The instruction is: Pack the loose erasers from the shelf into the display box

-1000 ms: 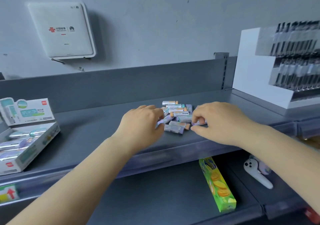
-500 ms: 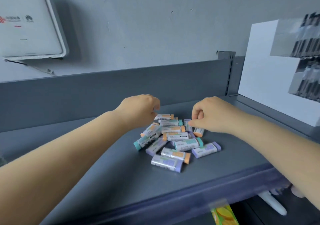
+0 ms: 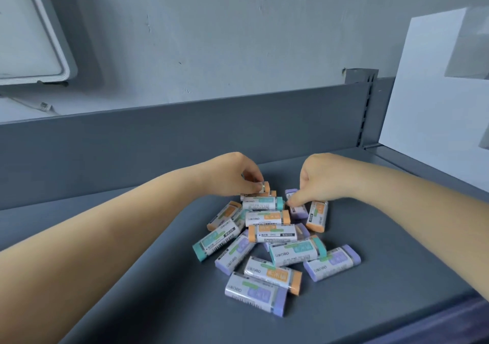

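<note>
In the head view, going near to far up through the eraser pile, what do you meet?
Nearest purple eraser → orange eraser → teal eraser → orange eraser under it → far teal eraser → orange eraser pinched by the left hand.

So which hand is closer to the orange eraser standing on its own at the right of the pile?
Right. The right hand is just left of that orange eraser; the left hand is across the pile.

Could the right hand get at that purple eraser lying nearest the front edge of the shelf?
Probably yes. The purple eraser lies on top at the near edge of the pile, uncovered, with bare shelf beside it. The right hand is busy at the pile's far side and would only need to draw back.
</note>
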